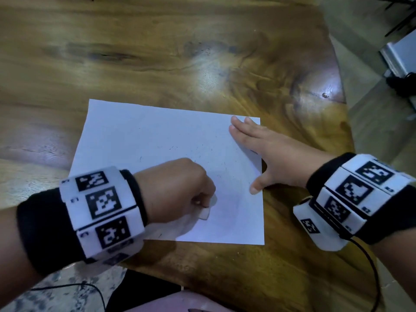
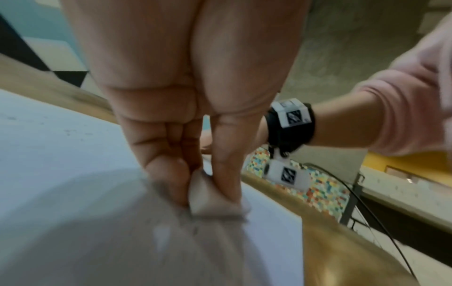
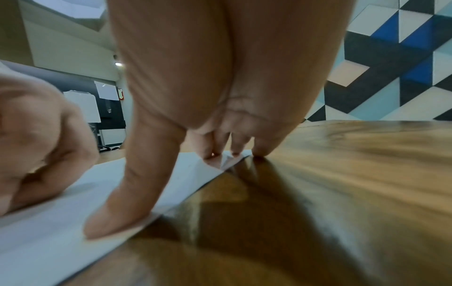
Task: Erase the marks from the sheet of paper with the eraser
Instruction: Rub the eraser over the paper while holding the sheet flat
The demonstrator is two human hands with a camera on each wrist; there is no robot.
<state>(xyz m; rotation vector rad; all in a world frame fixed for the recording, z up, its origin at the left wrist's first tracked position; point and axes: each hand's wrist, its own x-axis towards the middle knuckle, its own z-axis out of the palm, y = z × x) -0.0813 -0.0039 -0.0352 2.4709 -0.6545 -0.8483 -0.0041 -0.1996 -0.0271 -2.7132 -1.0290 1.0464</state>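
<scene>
A white sheet of paper (image 1: 157, 140) lies on the wooden table (image 1: 180, 52), with faint dark specks and smudges near its middle. My left hand (image 1: 180, 190) is curled over the sheet's near part and pinches a small white eraser (image 1: 204, 213), whose lower end touches the paper. In the left wrist view the eraser (image 2: 208, 197) sits between thumb and fingers, pressed on the sheet (image 2: 61, 154). My right hand (image 1: 267, 154) lies flat with straight fingers on the sheet's right edge, thumb on the paper. The right wrist view shows its thumb and fingertips (image 3: 234, 152) pressing the paper (image 3: 49, 241) down.
The table's right edge (image 1: 342, 91) curves away close to my right hand, with floor beyond it. A black cable (image 1: 371, 266) hangs from my right wrist over the near right table corner. Bare wood stretches behind the sheet.
</scene>
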